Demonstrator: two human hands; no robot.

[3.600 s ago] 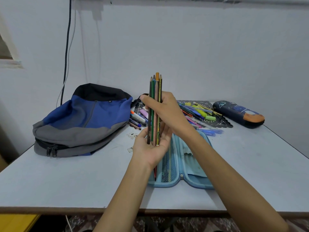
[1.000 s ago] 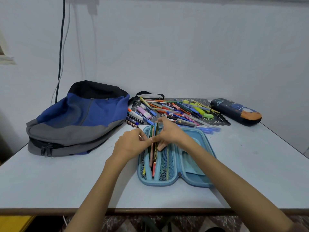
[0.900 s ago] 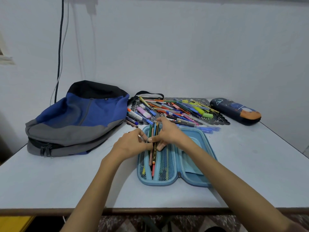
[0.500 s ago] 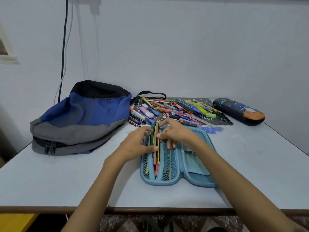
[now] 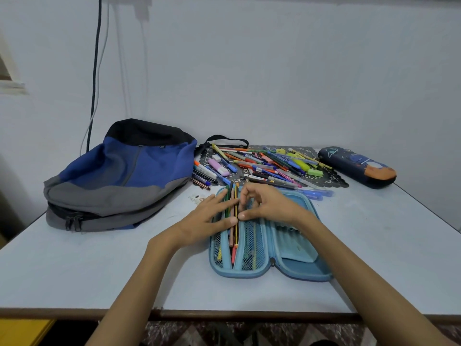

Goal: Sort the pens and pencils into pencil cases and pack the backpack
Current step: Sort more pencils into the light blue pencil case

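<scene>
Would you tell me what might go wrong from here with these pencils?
1. The pencils seem to poke past the far rim of the open case, so it may not zip shut over them.
2. The left hand only presses them flat; they might slip out when it lifts.
3. Loose pens lie just behind; a hand could scatter them.

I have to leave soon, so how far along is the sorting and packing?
Done: a few pencils show in the mesh pockets of the open blue case. In hand: the left hand presses a bunch into its left half; the right hand works beside it. Left: the pile on the mat, the dark case shut, both cases outside the backpack.
</scene>
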